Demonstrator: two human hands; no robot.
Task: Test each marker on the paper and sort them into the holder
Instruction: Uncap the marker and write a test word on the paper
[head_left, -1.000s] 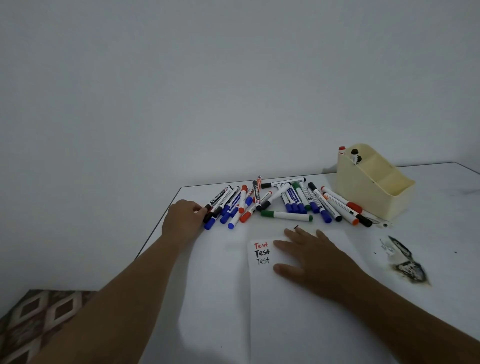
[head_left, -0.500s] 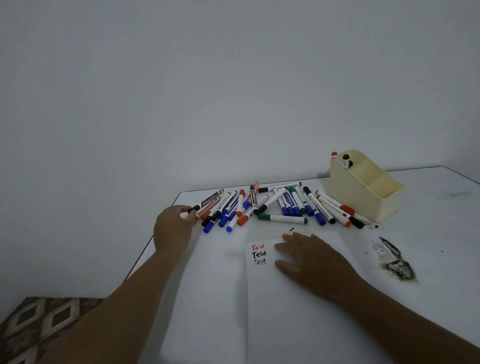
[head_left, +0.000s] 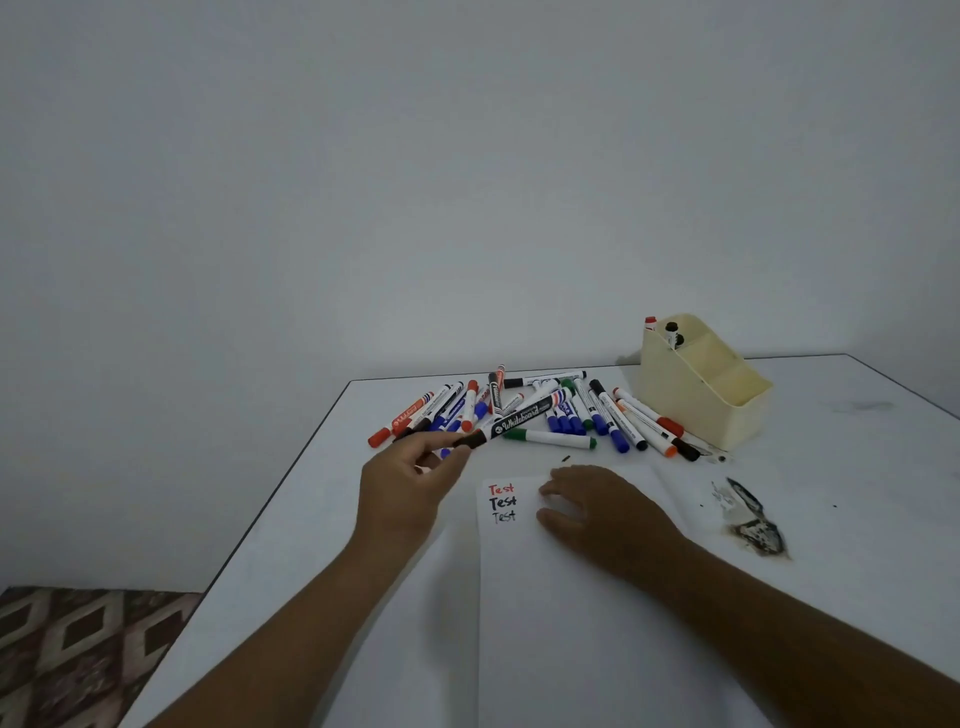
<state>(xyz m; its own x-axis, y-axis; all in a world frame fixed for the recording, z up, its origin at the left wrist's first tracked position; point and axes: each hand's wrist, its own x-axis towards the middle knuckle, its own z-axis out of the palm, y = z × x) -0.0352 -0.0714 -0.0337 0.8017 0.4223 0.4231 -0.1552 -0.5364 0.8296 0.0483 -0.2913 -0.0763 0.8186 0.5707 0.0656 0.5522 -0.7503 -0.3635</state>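
A black marker (head_left: 511, 422) is pinched by its cap end in the left hand (head_left: 405, 480), its barrel slanting up over the pile (head_left: 524, 413) just beyond the grip; held so, it could be dropped or its cap pulled loose. The paper (head_left: 571, 597), bearing three test words, is pressed flat by the open right hand (head_left: 597, 506), three markers stand in the holder (head_left: 696, 382) far right of the grip, and roughly twenty lie loose.

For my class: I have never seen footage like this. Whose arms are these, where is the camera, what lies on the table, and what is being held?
No machine here: these are a person's two bare arms, filmed by a camera worn on the head, looking forward and down. The left hand pinches a black whiteboard marker by its end, lifted over the pile of markers. The right hand rests flat on the paper, where "Test" is written three times. A cream holder at the back right has a few markers in one compartment. A dark smudge marks the white table.
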